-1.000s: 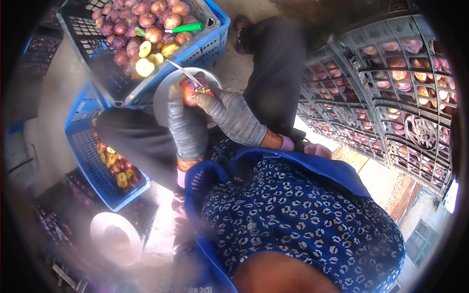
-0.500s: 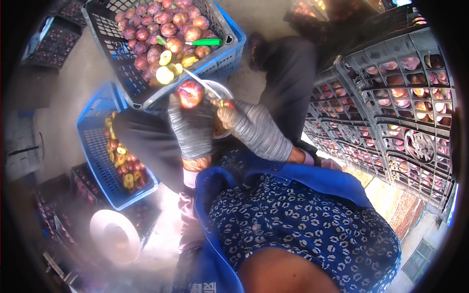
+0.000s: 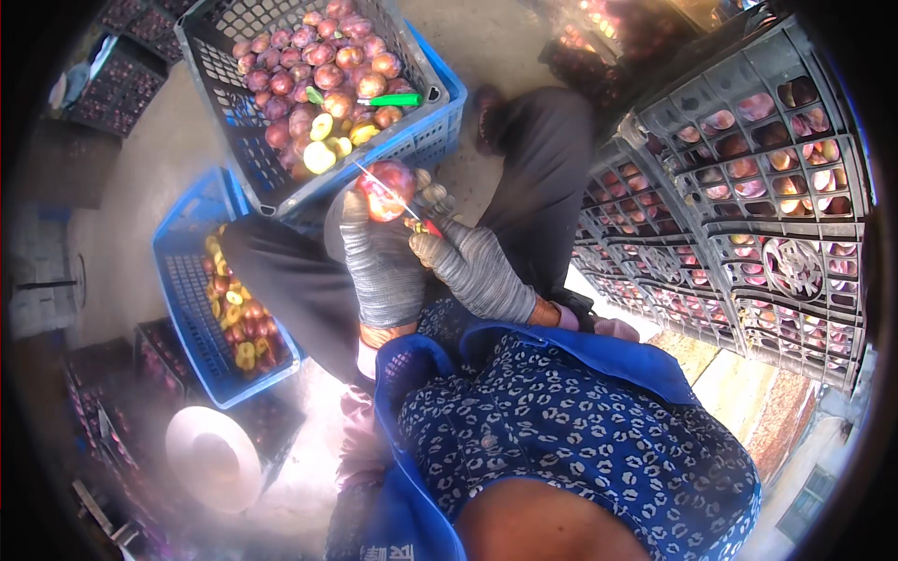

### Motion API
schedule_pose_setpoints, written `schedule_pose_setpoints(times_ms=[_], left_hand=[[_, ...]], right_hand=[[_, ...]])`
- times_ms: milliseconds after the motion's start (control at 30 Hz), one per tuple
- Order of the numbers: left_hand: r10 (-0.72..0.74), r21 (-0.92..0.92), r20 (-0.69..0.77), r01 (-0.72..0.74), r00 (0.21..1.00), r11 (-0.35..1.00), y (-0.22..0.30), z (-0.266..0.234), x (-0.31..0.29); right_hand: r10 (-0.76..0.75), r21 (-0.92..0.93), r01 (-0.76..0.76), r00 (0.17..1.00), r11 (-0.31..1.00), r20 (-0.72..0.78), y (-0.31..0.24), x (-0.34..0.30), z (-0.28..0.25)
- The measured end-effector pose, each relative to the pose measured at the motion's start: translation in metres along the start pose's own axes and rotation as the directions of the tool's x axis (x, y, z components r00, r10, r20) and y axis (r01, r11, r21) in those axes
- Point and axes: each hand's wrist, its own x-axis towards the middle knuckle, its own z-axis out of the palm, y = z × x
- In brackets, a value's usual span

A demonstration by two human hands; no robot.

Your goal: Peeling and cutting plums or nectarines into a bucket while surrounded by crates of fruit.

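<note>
Above my lap my left hand [image 3: 385, 276], in a grey glove with bare fingertips, grips a red plum [image 3: 382, 192]. A knife [image 3: 409, 207] with a thin blade and a red handle is in my right hand [image 3: 479, 276], gloved the same way. Its blade lies across the plum, slanting up to the left; how deep it cuts I cannot tell. Just beyond my hands stands a dark crate [image 3: 231, 154] of whole plums, with several yellow cut pieces [image 3: 319, 157] at its near corner. A green-handled tool [image 3: 396, 100] lies on those plums.
The dark crate rests on a blue crate [image 3: 447, 117]. To the left, another blue crate [image 3: 173, 304] holds cut plums. A pale round hat-like object [image 3: 213, 458] lies at lower left. Stacked black crates [image 3: 697, 178] full of plums rise close on my right.
The knife blade has come from beside the plum to across it. My hands have drawn closer together, and the pale bowl-like object beneath them is now hidden. The whole view has shifted slightly.
</note>
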Motion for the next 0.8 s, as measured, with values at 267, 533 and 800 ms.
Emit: schedule_pose_setpoints(times_ms=[267, 533, 800], left_hand=[[0.048, 0.139, 0.101, -0.062, 0.994, 0.988, -0.003, -0.003, 0.000], [0.297, 0.558, 0.008, -0.250, 0.955, 0.791, -0.001, -0.013, 0.006], [0.002, 0.240, 0.088, -0.023, 0.996, 0.970, 0.001, 0.017, -0.003]], right_hand=[[-0.086, -0.196, 0.068, 0.993, 0.978, -0.085, 0.010, -0.003, 0.008], [-0.126, -0.176, 0.136, 0.990, 0.975, 0.069, 0.019, 0.006, -0.001], [-0.033, -0.364, 0.008, 0.998, 0.931, -0.062, 0.008, 0.004, 0.001]])
